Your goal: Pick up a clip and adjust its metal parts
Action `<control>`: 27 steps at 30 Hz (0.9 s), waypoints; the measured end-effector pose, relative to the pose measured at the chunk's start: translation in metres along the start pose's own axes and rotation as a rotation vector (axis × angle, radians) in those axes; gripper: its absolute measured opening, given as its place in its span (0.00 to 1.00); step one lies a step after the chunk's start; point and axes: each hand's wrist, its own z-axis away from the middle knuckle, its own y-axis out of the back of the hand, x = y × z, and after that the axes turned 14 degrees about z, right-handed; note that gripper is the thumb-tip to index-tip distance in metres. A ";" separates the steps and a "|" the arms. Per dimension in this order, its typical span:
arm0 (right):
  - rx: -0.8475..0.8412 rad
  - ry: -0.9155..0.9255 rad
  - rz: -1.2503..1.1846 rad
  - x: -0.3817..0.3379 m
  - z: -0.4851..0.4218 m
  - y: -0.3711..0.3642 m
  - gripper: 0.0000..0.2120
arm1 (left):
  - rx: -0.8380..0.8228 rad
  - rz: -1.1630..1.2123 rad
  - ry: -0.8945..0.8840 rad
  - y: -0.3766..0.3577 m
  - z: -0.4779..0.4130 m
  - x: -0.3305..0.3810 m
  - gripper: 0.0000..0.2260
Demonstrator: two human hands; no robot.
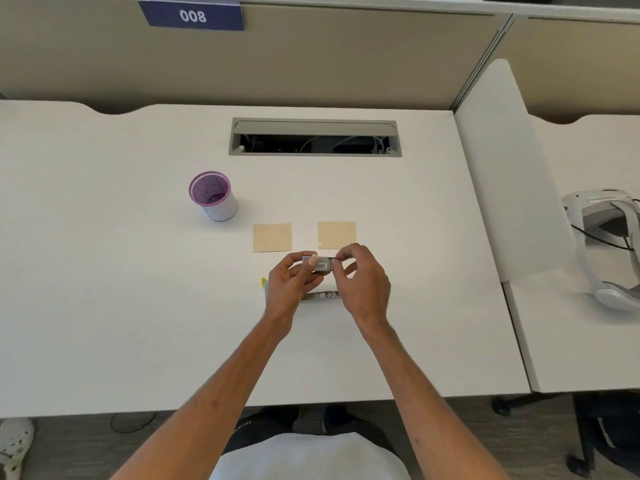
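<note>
Small metal module (322,264) with barcode label is held above the desk (104,271), left hand (294,285) gripping its body, right hand (360,278) pinching the end just right of that grip; apparently being pulled apart or latched, calling next for a steady hold

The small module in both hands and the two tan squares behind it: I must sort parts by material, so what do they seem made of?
The small module, held by the left hand and pinched at its end by the right hand, looks like dull grey metal with a printed barcode label, though plastic is possible. The two tan squares look flat and thin, probably paper or film; the right one's faint sheen suggests film.
</note>
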 end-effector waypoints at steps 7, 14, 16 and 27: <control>-0.025 0.113 0.070 0.004 0.002 0.000 0.07 | 0.050 0.017 0.016 0.001 0.000 -0.002 0.16; 0.007 0.232 0.275 0.012 -0.002 0.001 0.03 | 0.050 0.031 0.030 0.002 0.002 -0.005 0.17; 0.009 0.248 0.293 0.014 -0.002 0.001 0.03 | 0.049 0.027 0.034 0.001 0.001 -0.005 0.17; -0.237 0.281 0.162 0.020 -0.026 0.009 0.06 | 0.067 0.003 0.052 0.000 -0.003 -0.006 0.18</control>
